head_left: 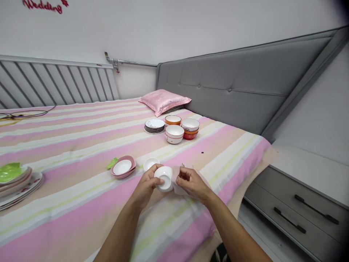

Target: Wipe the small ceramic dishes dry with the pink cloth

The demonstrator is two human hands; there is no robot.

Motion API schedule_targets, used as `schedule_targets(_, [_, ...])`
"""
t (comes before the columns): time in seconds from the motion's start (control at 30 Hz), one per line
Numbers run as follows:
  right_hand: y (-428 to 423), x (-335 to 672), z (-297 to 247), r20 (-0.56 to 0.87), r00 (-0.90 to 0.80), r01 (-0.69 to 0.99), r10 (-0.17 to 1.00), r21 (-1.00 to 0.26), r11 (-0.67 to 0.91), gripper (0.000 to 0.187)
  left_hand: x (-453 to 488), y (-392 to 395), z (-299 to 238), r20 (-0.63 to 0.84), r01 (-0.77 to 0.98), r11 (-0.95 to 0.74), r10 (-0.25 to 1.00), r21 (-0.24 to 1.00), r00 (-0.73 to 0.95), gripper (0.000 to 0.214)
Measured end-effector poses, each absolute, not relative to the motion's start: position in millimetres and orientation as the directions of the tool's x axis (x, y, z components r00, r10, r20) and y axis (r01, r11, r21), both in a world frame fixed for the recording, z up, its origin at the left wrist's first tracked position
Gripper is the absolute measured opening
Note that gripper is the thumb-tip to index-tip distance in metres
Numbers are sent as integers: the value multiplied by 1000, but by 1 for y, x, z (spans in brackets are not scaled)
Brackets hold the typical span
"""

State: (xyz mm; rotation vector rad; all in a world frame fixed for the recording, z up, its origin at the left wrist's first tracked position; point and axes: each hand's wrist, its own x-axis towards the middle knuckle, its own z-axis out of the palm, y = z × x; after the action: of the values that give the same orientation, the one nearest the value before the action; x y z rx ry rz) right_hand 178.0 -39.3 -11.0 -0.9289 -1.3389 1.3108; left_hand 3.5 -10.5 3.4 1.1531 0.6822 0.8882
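My left hand is closed on a small white bowl, thumb inside or across its face and fingers behind the rim. Beside it, my right hand pinches a thin, whitish, see-through tissue that touches the bowl's right side. Just beyond my left hand, another small white dish lies on the striped bedspread. To its left, a white dish rests in pink oval dishes, with a green leaf-shaped dish next to them.
Stacked bowls and a pile of plates stand farther back, before a pink pillow. More plates and dishes are stacked at the left edge. A grey headboard and a drawer cabinet bound the right side.
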Motion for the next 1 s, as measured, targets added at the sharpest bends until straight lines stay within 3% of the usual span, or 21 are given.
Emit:
schedule_targets(0.3, [-43,176,-11,45,-323,-314,945,-947,-62,28,7,-16,8,-32,-135,124,842,983,538,36])
schedule_targets(0.6, [-45,177,-14,-53,-450,-187,891,-970,-152,28,0,-18,7,-122,52,116,742,992,660,50])
schedule_targets(0.7, [-44,176,-14,-45,-408,-228,912,-962,-149,29,0,-16,6,-99,34,99,792,995,603,45])
schedule_targets(0.83, [-40,175,-14,-21,-259,-425,966,-895,-134,30,3,-10,5,-22,-65,61,875,996,484,39])
schedule_targets(1.0, [-36,177,-17,-25,-95,-528,995,-846,-71,31,8,-6,1,-54,-71,87,924,994,379,40])
